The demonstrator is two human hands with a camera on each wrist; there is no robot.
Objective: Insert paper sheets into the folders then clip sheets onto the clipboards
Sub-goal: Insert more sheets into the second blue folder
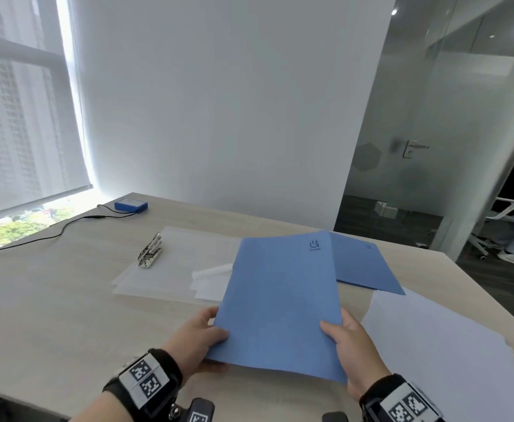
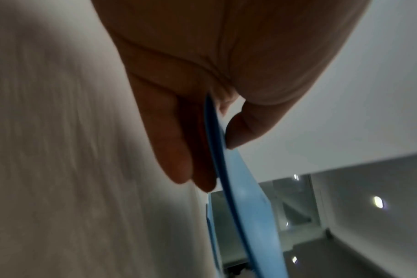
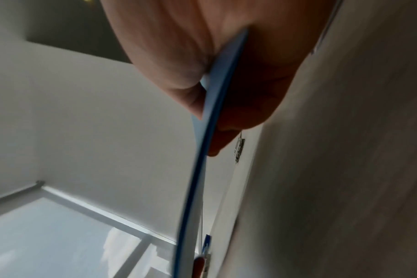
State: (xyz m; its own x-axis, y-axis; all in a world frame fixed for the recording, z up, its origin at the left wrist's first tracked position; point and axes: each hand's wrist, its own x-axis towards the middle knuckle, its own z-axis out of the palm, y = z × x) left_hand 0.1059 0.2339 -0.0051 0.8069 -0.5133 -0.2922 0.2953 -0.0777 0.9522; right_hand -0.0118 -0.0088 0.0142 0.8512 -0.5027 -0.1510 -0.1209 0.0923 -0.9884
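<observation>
I hold a closed blue folder (image 1: 280, 300) lifted a little above the table, its near end in both hands. My left hand (image 1: 201, 339) pinches the near left edge, thumb on top and fingers beneath; the left wrist view shows the blue folder (image 2: 236, 188) edge-on between thumb and fingers. My right hand (image 1: 347, 339) pinches the near right corner the same way, with the blue folder (image 3: 202, 169) seen edge-on in the right wrist view. A second blue folder (image 1: 362, 269) lies flat behind it. White paper sheets (image 1: 438, 351) lie at the right. Translucent clipboards (image 1: 170, 266) with metal clips (image 1: 150, 251) lie at the left.
A blue box (image 1: 131, 205) with a black cable (image 1: 51, 236) sits at the far left of the wooden table (image 1: 51, 300). A white wall stands just behind the table. A person sits on a chair (image 1: 505, 214) beyond the glass partition at the right.
</observation>
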